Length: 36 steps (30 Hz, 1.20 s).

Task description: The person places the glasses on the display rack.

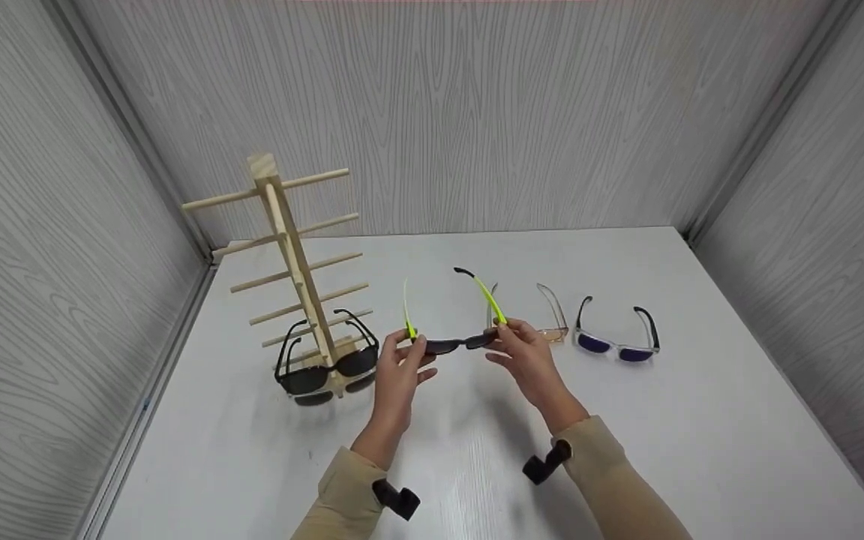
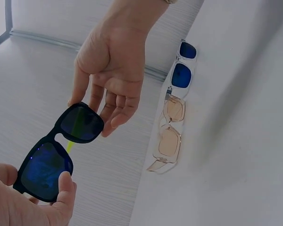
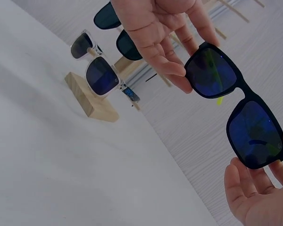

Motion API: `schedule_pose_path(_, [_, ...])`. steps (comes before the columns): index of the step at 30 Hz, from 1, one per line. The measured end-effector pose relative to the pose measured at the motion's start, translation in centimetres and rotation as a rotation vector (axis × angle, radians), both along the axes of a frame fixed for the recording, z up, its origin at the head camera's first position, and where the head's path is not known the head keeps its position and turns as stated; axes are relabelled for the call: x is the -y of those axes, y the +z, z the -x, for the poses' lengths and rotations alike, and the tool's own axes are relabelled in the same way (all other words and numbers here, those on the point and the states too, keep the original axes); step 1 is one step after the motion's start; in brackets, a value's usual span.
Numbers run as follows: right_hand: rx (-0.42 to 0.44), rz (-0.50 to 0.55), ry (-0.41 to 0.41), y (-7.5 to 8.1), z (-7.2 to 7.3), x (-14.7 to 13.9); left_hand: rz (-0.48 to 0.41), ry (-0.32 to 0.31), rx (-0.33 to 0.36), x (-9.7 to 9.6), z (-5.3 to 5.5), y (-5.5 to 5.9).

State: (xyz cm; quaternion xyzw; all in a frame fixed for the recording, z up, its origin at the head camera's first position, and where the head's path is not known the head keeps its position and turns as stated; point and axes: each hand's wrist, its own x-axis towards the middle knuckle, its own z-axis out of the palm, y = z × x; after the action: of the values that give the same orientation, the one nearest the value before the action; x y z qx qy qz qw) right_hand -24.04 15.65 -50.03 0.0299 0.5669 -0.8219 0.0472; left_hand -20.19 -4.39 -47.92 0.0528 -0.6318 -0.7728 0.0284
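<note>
Two bare hands are pictured above a white table [image 1: 702, 435], where a pair of black-framed sunglasses [image 1: 443, 346] with yellow-green temples [image 1: 489, 300] is held aloft between them. The left end of the frame is pinched between thumb and fingers by the left hand [image 1: 400, 371]; the right end is pinched likewise by the right hand [image 1: 526, 360]. The temples are unfolded and pointed toward the wood-grained back wall [image 1: 432, 112], and dark bluish lenses are seen in both wrist views. To the left, a wooden rack [image 1: 302, 270] with rows of pegs is stood on the table, its lower part hung with black sunglasses [image 1: 306, 380] and, just below, a clear-framed pair [image 1: 314, 399]. To the right, peach-lensed glasses [image 1: 554, 334] are partly hidden by the right hand, and blue-lensed sunglasses [image 1: 635, 355] are set just beside them. Beige sleeves [image 1: 619, 480] are worn on both arms.
</note>
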Motion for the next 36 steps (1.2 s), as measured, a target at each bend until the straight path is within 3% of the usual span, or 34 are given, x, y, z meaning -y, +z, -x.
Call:
schedule_pose_path(6, [-0.066,0.027,0.041,0.8,-0.7,0.2,-0.034,-0.033,-0.016,0.7,-1.1,1.0])
schedule_pose_path(15, [-0.099,0.024,0.097,2.0,-1.3,0.6,0.0,-0.054,-0.052,1.9,-2.6,2.2])
schedule_pose_path(26, [-0.141,0.016,0.175,3.1,-1.9,1.7,0.057,-0.038,-0.104,3.4,-4.4,3.1])
schedule_pose_path(36, [-0.17,0.012,0.271,3.5,-1.5,2.9,0.057,-0.008,-0.132,4.4,-5.5,3.8])
